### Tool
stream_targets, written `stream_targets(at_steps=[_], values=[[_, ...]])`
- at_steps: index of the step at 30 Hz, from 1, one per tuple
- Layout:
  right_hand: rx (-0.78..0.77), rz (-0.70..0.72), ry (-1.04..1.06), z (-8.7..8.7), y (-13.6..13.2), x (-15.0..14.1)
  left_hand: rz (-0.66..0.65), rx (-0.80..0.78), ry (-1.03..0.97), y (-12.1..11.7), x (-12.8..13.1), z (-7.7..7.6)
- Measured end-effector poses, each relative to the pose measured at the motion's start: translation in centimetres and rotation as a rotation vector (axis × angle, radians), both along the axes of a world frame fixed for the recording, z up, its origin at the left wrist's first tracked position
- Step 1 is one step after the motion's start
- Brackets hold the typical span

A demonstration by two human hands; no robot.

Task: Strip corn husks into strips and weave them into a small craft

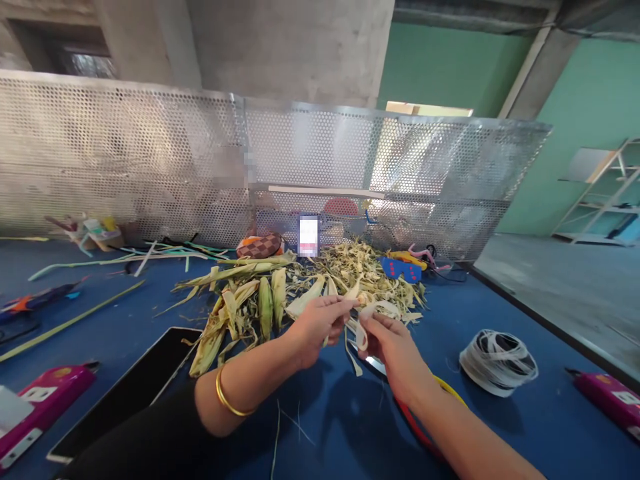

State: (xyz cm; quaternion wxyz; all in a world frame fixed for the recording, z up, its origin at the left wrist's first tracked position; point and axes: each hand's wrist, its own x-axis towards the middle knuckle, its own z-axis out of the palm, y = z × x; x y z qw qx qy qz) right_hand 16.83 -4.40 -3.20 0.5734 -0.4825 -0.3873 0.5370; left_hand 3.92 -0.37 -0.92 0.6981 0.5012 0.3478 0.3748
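Observation:
Both my hands meet over the blue table, fingers pinched. My left hand (323, 327), below a gold bangle (225, 397), is closed on a pale corn husk piece (353, 291). Close beside it, my right hand (387, 343) pinches a pale husk strip (384, 307) that curls over the fingers and hangs down. Behind the hands lie larger green-yellow corn husks (266, 307) and a heap of shredded husk (357, 257). Partly hidden under my right forearm is a curved red and yellow thing (415, 427) with a shiny metal part.
A roll of white twine (499, 363) sits to the right. A dark flat panel (135, 387) lies left, near a magenta device (45, 407); another magenta device (610, 399) is far right. A checkered pouch (260, 246) and perforated metal screen (310, 147) stand behind.

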Motion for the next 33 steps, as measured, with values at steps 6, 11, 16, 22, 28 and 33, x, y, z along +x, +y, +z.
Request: stream_targets(at_steps=[6,11,16,22,28,33], values=[[0.116,0.091,-0.237,-0.7,0.0,-0.3,-0.066,0.154,0.122,-0.5,0.2,-0.6],[0.168,0.137,-0.412,-0.6,-0.1,0.1,0.049,0.273,0.143,-0.8,0.3,-0.2],[0.326,-0.12,-0.626,0.3,-0.3,0.8,0.14,0.248,0.191,-0.6,0.3,-0.1],[0.245,-0.132,-0.211,1.2,-0.1,1.3,-0.005,0.265,0.283,-0.3,0.1,-0.6],[0.233,-0.151,-0.064,1.4,0.0,1.6,-0.112,0.174,0.219,-0.3,0.2,-0.7],[0.243,-0.194,0.035,1.6,0.2,1.9,-0.231,0.062,0.22,-0.5,0.1,-0.4]])
